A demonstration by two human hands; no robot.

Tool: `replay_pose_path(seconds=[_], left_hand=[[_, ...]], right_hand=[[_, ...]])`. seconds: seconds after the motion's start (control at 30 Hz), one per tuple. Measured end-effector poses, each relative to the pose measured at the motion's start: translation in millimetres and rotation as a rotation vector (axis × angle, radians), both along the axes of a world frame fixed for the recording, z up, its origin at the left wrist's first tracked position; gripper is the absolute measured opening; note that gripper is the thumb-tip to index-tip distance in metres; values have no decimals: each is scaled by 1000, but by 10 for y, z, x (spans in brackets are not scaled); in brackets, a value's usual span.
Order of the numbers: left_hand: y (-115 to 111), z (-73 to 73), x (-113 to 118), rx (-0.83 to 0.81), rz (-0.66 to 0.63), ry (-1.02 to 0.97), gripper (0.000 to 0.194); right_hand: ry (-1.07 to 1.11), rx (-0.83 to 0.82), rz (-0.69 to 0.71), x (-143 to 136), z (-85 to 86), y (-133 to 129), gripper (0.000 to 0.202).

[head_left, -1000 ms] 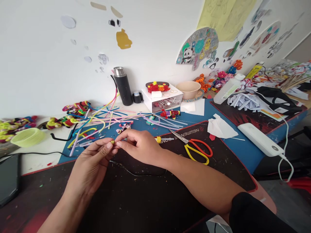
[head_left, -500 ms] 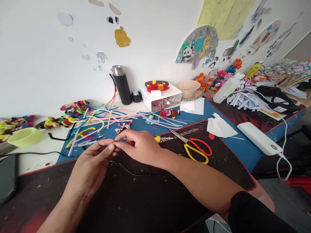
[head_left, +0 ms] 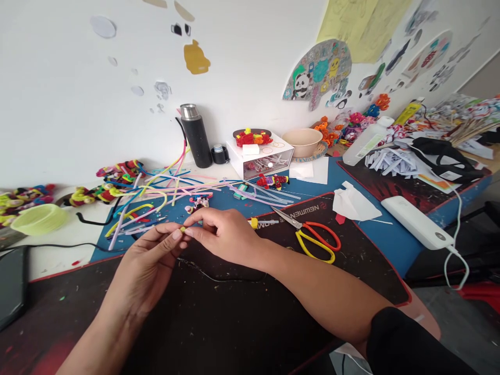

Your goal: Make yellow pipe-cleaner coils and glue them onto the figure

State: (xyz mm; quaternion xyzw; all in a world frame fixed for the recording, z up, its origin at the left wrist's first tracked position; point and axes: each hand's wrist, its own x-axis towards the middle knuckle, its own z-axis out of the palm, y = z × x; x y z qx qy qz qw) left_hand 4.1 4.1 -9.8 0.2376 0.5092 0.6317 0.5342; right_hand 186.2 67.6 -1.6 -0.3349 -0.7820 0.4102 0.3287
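Where hands (head_left: pixel 146 263) (head_left: pixel 224 235) pinch, tiny yellow nub (head_left: pixel 183 229), slender stems (head_left: pixel 125 211)

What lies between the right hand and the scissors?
In the head view, a yellow piece with a pale tip lies between the right hand and the scissors.

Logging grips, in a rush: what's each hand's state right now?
Left hand: closed, pinching a small yellow piece.
Right hand: at that same piece; whether it grips cannot be told.

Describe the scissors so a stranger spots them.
Start with the large black mat in the foreground. On its far side, right of the right hand, lie the scissors. Their handle loops, one orange-red, one yellow, set them apart from the white paper nearby.
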Motion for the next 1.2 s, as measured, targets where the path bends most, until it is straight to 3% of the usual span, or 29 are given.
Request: replay_pose_path(seconds=[0.93, 1.2], left_hand=[[9, 27, 3, 21, -2, -54, 48], [8, 9, -23, -25, 0, -144, 39]], right_hand=[[9, -83, 36, -5, 32, -8, 13], [-30, 32, 31, -12, 7, -16, 16]])
